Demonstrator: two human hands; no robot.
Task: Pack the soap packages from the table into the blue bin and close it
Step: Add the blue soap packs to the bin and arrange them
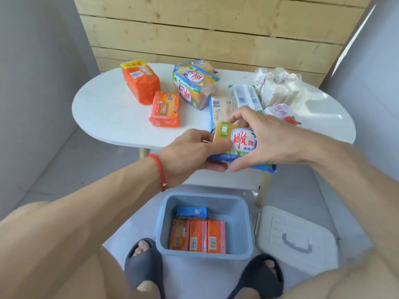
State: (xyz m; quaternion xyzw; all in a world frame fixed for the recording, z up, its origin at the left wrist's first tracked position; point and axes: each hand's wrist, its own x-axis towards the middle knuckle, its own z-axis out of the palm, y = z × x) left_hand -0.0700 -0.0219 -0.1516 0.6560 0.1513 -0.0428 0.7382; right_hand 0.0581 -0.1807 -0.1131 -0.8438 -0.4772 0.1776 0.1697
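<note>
Head view: the left hand (190, 152) and the right hand (265, 139) are both closed around one yellow soap package (235, 141), held at the near edge of the white table (103, 113), above the open blue bin (204, 225). The pack looks dense and stiff inside a slippery film, so I would hold it by the two short ends. More packs wait on the table, orange bars (197, 235) fill the bin's near side, and the white lid (295, 238) lies just beside it on the floor
</note>
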